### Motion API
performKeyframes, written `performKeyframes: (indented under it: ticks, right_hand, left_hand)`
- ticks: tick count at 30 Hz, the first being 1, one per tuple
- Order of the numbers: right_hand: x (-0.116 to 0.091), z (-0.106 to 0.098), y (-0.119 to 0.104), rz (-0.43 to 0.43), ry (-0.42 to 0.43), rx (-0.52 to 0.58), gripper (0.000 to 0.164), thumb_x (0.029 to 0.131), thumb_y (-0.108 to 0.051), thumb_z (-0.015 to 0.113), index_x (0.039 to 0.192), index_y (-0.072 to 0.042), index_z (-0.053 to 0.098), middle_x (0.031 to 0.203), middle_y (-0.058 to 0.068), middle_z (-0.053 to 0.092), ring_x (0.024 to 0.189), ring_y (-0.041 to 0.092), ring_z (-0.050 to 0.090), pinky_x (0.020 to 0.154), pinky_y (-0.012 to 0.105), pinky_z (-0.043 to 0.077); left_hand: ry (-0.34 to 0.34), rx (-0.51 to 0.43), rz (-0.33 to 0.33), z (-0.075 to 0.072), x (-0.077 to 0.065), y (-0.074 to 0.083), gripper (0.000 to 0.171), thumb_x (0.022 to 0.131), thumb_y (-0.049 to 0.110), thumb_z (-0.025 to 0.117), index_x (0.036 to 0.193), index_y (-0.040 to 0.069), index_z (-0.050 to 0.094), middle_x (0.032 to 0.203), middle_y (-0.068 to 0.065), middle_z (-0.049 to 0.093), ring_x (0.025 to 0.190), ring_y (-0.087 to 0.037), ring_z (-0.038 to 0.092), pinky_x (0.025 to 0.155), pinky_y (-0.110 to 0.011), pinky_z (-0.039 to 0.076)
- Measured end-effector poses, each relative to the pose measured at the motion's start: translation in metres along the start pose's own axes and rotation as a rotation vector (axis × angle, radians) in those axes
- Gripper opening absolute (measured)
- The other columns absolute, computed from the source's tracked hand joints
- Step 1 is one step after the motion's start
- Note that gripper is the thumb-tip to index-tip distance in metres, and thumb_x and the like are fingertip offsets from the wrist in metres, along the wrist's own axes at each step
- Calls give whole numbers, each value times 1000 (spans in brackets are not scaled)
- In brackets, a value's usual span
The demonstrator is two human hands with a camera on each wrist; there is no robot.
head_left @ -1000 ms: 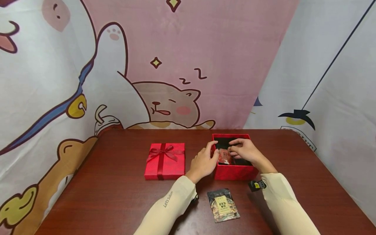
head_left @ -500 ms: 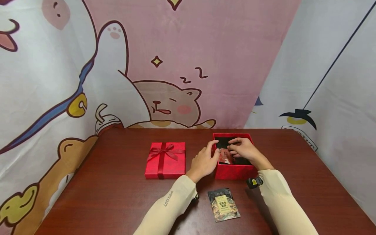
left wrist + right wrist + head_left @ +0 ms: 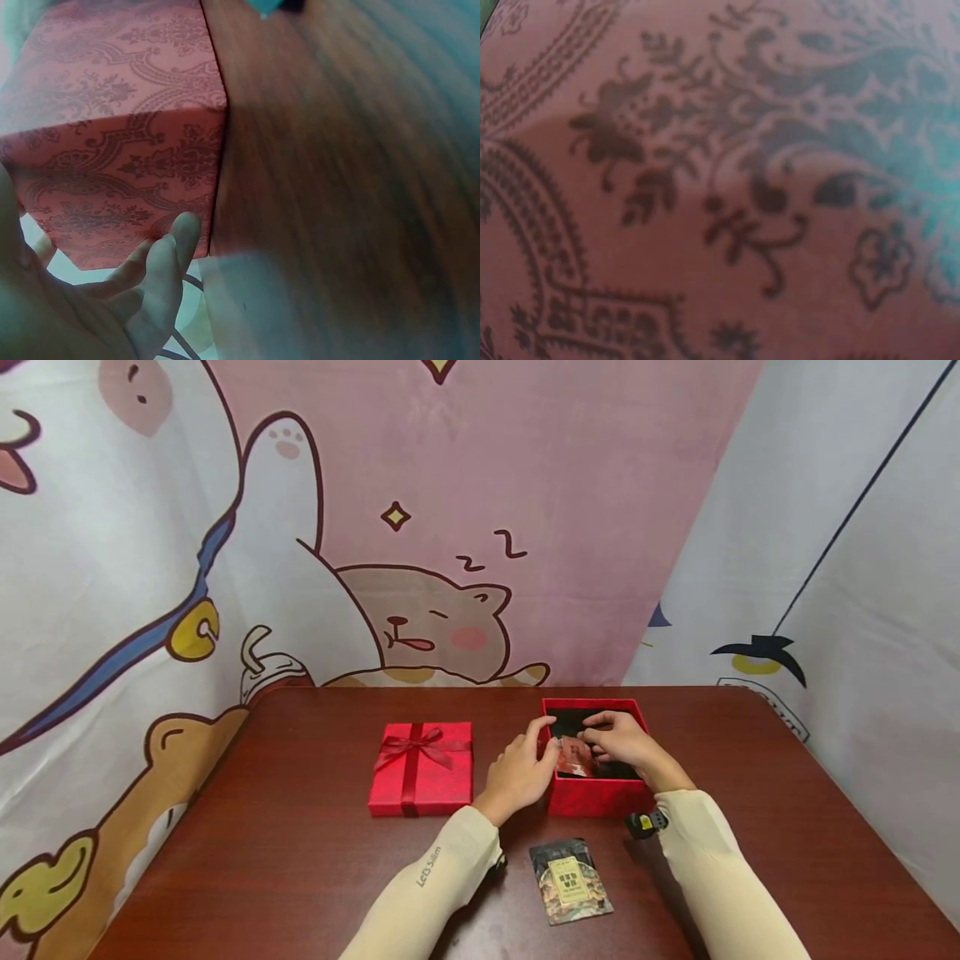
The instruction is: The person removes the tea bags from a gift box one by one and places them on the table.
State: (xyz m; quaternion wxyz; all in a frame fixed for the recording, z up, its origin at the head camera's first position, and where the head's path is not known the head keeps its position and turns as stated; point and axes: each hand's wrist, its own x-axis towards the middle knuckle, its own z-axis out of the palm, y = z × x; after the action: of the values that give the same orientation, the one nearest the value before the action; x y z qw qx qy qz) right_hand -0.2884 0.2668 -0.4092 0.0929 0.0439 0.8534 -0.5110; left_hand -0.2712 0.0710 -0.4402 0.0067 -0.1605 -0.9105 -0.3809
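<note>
A red patterned gift box with a black inside stands uncovered at the back right of the table. My left hand holds its left wall, thumb and forefinger at the rim; in the left wrist view, fingers lie along the patterned outer side. Inside the box is a small red packet. My right hand reaches in over the right side, curled fingertips at the packet's upper right edge, pinching it. The box's patterned wall fills the right wrist view, where the hand is out of sight.
The red lid with a dark red ribbon bow lies to the left of the box. A dark food pouch with a yellow label lies in front of the box, between the forearms. A cartoon-print cloth hangs behind the table.
The right forearm and its wrist camera have shifted slightly left and inward, the fingers moving a little over the packet. The left hand, box, lid and pouch stay put.
</note>
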Motion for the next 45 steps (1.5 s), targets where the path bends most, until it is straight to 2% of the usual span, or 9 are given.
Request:
performKeyframes:
  ticks: [5,12,15,23,30,38,45]
  right_hand:
    - [2,0,0,9,-1,-12,47,96,-18,59,132,10,49,106,17,63,80,21,59,73,36,56]
    - [-1,0,0,37,-36,-35,51,97,-21,58,137,9,45,123,25,56,94,31,61,81,44,55]
    - [-2,0,1,37,-35,-33,51,98,-21,57,137,9,45,125,27,55,96,33,62,81,44,55]
    - [1,1,1,15,38,-21,49,95,-18,61,133,10,48,107,21,61,81,28,65,71,41,58]
    - [-2,2,-2,19,71,-20,49,96,-20,61,134,9,48,110,25,62,80,30,66,72,44,58]
    - [-2,3,-3,9,118,6,47,95,-18,62,132,9,50,110,29,61,71,28,66,64,40,58]
    - [-1,3,-1,-11,158,-35,44,93,-14,63,129,10,53,106,26,64,72,23,67,62,37,58]
  left_hand:
    - [1,-7,3,-1,0,0,45,102,46,40,147,41,39,105,-2,62,90,-27,65,72,-47,49]
    - [0,-8,13,0,1,-1,45,102,45,42,147,39,39,102,-2,61,86,-26,64,69,-46,49]
    - [-2,-8,12,1,1,-1,45,103,45,41,147,40,38,103,-2,61,86,-25,64,70,-46,49]
    - [4,-14,16,3,1,-2,45,103,46,39,147,42,37,101,0,60,87,-24,63,69,-45,49]
    - [2,-11,26,3,1,-3,45,103,47,39,147,43,37,98,2,58,85,-19,61,66,-41,48]
    - [8,-14,35,3,1,-4,44,103,46,39,147,42,37,99,2,59,85,-19,62,66,-42,48]
    - [2,-12,32,4,2,-4,45,103,44,40,147,39,37,97,2,58,84,-20,61,66,-42,48]
